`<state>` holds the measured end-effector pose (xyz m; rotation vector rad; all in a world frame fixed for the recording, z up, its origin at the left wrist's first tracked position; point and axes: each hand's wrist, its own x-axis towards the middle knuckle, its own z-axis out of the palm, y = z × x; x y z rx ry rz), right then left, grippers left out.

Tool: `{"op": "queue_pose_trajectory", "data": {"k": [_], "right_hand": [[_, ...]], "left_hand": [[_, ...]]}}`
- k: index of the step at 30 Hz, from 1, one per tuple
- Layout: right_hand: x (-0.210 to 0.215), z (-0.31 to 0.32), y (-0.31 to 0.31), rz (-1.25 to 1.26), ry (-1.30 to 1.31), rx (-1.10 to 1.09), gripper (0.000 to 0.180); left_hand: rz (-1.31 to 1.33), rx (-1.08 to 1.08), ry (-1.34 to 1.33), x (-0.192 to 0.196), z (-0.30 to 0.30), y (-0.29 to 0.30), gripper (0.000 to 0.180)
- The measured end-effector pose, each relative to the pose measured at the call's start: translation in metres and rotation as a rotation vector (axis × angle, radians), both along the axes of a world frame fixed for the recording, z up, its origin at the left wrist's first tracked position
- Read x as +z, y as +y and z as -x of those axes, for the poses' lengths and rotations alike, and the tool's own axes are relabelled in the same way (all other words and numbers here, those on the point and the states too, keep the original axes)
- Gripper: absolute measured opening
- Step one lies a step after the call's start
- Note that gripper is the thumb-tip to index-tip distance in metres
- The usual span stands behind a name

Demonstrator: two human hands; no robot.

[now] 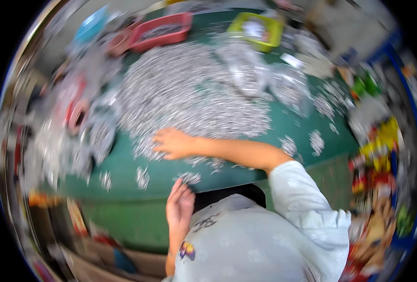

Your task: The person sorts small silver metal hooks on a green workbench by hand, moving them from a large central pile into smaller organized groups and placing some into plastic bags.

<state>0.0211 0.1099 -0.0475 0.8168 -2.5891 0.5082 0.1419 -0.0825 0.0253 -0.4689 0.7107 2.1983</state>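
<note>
A wide heap of small, shiny silver metal pieces [171, 84] is spread over the green tabletop; blur hides their exact kind. My right hand [173, 143] reaches across to the heap's near edge, palm down with fingers spread over the pieces. At the table's front edge is my left hand [179, 204], its fingers curled together beside a small cluster of pieces [189, 177]. Whatever those fingers hold, if anything, is too small and blurred to make out.
Small clusters [142, 178] of pieces lie along the front edge. A red basket [187, 28] and a yellow-green basket [276, 35] stand at the back. Clear plastic bags of pieces [290, 87] lie right of the heap, more plastic bags [100, 134] at left.
</note>
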Motion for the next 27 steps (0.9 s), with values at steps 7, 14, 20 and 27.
{"op": "queue_pose_trajectory", "data": {"k": [7, 14, 20, 27], "right_hand": [[0.013, -0.02, 0.018, -0.084, 0.07, -0.317, 0.03], [0.018, -0.021, 0.033, 0.079, -0.003, -0.481, 0.021], [0.017, -0.031, 0.056, 0.228, 0.023, -0.532, 0.02], [0.03, -0.025, 0.062, 0.181, -0.021, -0.608, 0.02]], "left_hand": [[0.012, -0.109, 0.05, -0.005, 0.011, 0.007, 0.036], [0.057, -0.086, 0.069, -0.004, 0.015, 0.005, 0.035], [0.079, -0.03, 0.132, -0.001, 0.021, 0.003, 0.037], [0.341, 0.098, 0.411, -0.004, 0.033, -0.016, 0.03]]}}
